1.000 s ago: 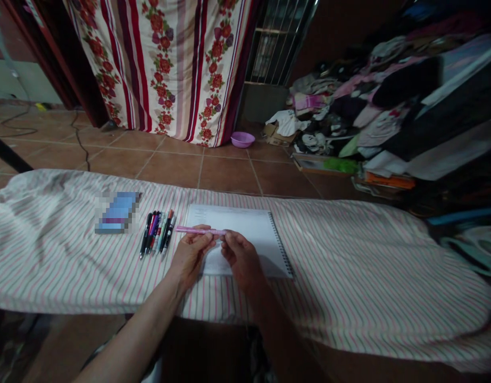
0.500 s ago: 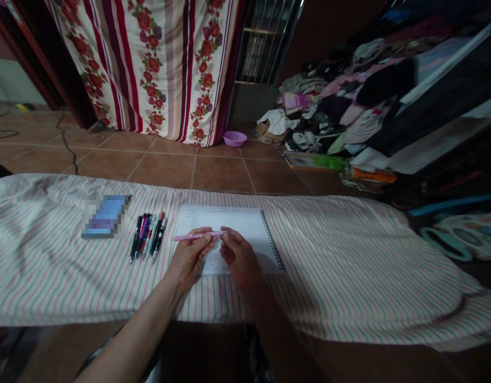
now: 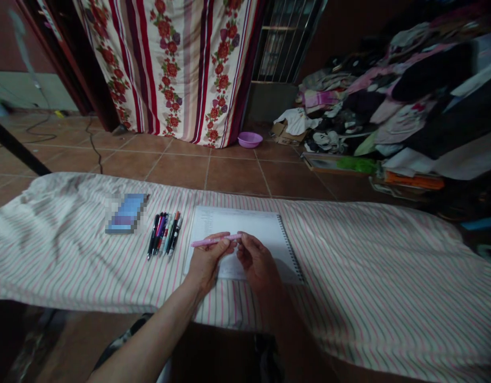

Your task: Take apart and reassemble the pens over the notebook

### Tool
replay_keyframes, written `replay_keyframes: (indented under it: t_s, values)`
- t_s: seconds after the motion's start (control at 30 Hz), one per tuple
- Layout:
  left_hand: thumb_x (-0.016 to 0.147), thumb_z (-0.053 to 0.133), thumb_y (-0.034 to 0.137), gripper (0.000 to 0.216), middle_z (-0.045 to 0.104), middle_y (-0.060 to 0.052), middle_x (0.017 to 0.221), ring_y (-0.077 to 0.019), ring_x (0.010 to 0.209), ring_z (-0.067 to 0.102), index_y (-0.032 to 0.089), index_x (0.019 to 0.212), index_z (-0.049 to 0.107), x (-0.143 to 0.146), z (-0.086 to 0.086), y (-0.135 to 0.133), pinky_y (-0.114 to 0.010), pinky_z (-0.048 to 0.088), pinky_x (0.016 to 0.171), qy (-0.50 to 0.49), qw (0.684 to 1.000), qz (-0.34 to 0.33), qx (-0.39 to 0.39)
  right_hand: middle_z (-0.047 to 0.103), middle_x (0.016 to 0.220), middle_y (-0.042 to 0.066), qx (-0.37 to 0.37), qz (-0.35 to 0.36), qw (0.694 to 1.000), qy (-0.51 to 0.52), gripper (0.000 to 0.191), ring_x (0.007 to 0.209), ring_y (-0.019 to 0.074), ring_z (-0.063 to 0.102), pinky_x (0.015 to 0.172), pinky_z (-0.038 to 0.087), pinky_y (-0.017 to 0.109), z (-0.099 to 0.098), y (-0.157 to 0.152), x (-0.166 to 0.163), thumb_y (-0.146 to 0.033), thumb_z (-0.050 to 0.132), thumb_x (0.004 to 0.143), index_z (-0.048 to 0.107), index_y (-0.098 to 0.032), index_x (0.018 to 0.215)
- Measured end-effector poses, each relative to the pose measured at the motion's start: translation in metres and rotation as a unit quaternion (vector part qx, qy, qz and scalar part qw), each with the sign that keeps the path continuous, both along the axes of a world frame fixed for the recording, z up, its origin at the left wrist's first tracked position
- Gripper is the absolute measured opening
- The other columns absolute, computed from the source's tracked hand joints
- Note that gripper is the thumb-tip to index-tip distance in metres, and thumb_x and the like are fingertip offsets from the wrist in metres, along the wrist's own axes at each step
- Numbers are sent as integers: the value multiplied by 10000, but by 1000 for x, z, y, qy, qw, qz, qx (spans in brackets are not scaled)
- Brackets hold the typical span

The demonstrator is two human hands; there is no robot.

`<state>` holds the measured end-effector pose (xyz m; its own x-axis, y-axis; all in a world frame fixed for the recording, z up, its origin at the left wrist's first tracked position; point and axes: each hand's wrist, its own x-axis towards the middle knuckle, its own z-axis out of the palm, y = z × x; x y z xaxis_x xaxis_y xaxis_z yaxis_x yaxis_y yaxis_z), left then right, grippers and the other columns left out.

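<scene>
My left hand [image 3: 207, 259] and my right hand [image 3: 258, 261] together grip a pink pen [image 3: 213, 241], held level just above a white spiral notebook [image 3: 265, 226]. The left fingers wrap the pen's middle, while the right fingers pinch its right end. The notebook lies open on a striped cloth-covered board [image 3: 368, 266]. A row of several pens [image 3: 164, 234] lies on the cloth just left of the notebook.
A blurred blue flat object [image 3: 126, 213] lies left of the pens. Beyond the board is tiled floor with a purple bowl [image 3: 250, 139], a floral curtain [image 3: 177, 64], and a heap of clothes [image 3: 373, 101] at the right. A cable [image 3: 94, 154] runs across the floor at left.
The pen's left end has dipped slightly and both hands stay on it above the notebook. The view has swung left then back right.
</scene>
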<state>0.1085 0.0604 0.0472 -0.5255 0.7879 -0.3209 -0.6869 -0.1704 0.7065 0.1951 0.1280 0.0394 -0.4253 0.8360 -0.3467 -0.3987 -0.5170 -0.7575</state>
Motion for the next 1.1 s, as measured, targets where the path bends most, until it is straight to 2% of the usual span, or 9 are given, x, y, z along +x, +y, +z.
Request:
replay_keyframes:
  t_s: [0.17, 0.3, 0.43, 0.6, 0.73, 0.83, 0.93, 1.03, 1.1]
  values:
    - [594, 792, 216, 317, 705, -101, 816, -171, 744, 661, 95, 860, 666, 0, 1, -3, -280, 502, 736, 56, 998, -23, 23, 610, 596, -44, 0, -3, 1000, 7, 264, 500, 26, 520, 464, 456, 94, 0, 3, 2, -278, 822, 500, 691, -161, 697]
    - [618, 773, 193, 334, 690, -125, 958, -216, 854, 650, 116, 928, 675, -4, 9, -9, -312, 487, 760, 90, 987, -113, 63, 608, 585, -41, 1, -8, 1000, 16, 240, 479, 35, 515, 428, 454, 108, 4, 8, 6, -274, 810, 526, 686, -167, 701]
    - [640, 755, 172, 360, 666, -147, 1054, -244, 937, 635, 122, 986, 666, -12, 11, -15, -322, 477, 799, 48, 981, -166, 82, 608, 573, -31, -14, -10, 1000, 10, 245, 476, 42, 521, 425, 460, 110, 6, 12, 11, -246, 808, 529, 689, -151, 721]
    - [710, 672, 202, 247, 689, -177, 964, -262, 877, 654, 74, 921, 685, -26, 7, -18, -332, 489, 769, 6, 975, -210, 77, 613, 580, -24, -15, -16, 1000, -1, 233, 483, 49, 519, 422, 456, 123, 8, 11, 13, -238, 808, 523, 697, -155, 711]
    - [745, 614, 270, 283, 693, -189, 897, -264, 838, 657, 49, 905, 689, -36, 9, -20, -341, 495, 746, 10, 958, -275, 84, 574, 539, -33, 9, 11, 1000, -22, 289, 481, 47, 499, 432, 440, 123, 11, 10, 15, -295, 818, 495, 707, -152, 720]
    - [758, 627, 318, 308, 694, -170, 872, -219, 744, 659, 69, 933, 679, -39, 10, -22, -323, 493, 718, 91, 946, -307, 50, 562, 552, -36, 45, 18, 998, -46, 318, 488, 45, 482, 450, 429, 136, 11, 9, 17, -342, 815, 488, 711, -161, 728]
    - [717, 681, 314, 332, 691, -124, 803, -176, 651, 637, 98, 967, 660, -39, 6, -20, -289, 487, 660, 205, 930, -305, -3, 541, 540, -40, 75, 13, 993, -86, 327, 489, 51, 463, 466, 420, 163, 7, 7, 15, -374, 806, 490, 717, -169, 730]
    - [722, 664, 329, 313, 639, -54, 629, -134, 532, 566, 115, 950, 657, -37, -5, -16, -240, 447, 554, 309, 915, -255, -42, 567, 574, -32, 95, 28, 989, -111, 330, 524, 59, 479, 519, 435, 184, 0, 5, 12, -392, 791, 516, 724, -178, 758]
    - [759, 617, 310, 251, 614, -31, 628, -128, 550, 541, 151, 947, 665, -35, -11, -13, -222, 417, 537, 431, 879, -196, -57, 605, 623, -22, 95, 34, 987, -121, 340, 550, 65, 502, 555, 446, 196, -4, 4, 10, -398, 788, 520, 724, -185, 777]
